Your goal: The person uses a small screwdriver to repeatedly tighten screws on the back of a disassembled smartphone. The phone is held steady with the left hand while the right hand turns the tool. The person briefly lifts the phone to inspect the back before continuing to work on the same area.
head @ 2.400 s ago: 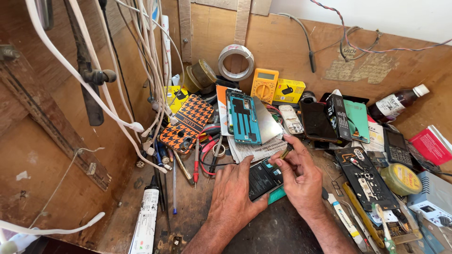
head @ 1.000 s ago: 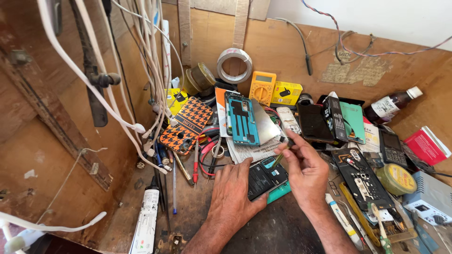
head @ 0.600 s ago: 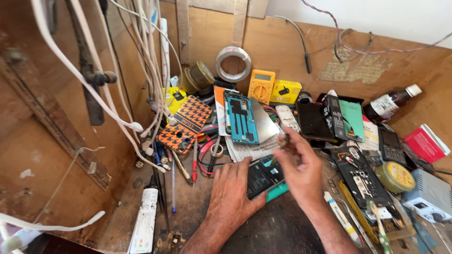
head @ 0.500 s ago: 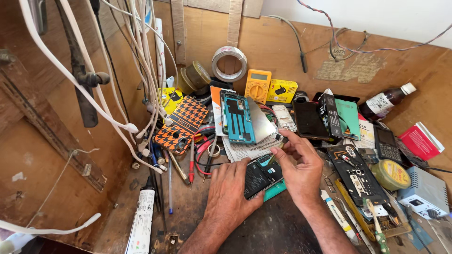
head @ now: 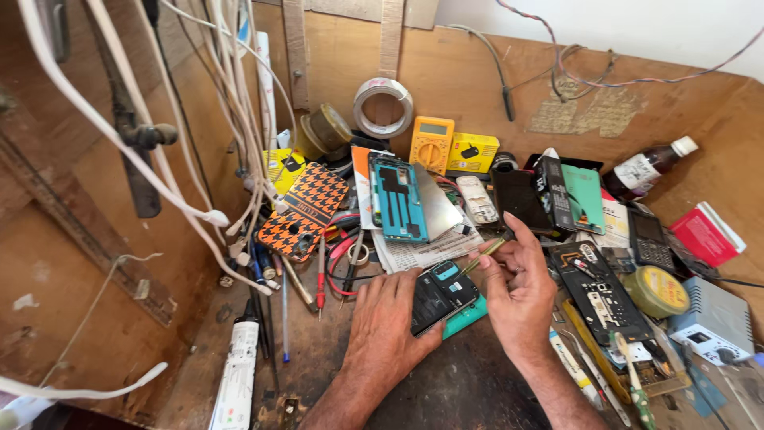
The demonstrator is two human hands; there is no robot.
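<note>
Left hand (head: 387, 328) steadies opened black phone with exposed internals (head: 442, 295) on dark bench mat (head: 461, 382); right hand (head: 519, 288) pinches thin yellowish tweezers (head: 482, 258) at its top edge (back cover off, repair midway, reassembly remaining)

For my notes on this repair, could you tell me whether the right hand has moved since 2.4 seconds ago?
Yes. The right hand has drawn in from the phones behind toward the opened phone, now pinching a thin tool over it.

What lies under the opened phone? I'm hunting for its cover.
A teal piece pokes out beneath the opened phone, which the left hand steadies. What the rest of it looks like is covered.
</note>
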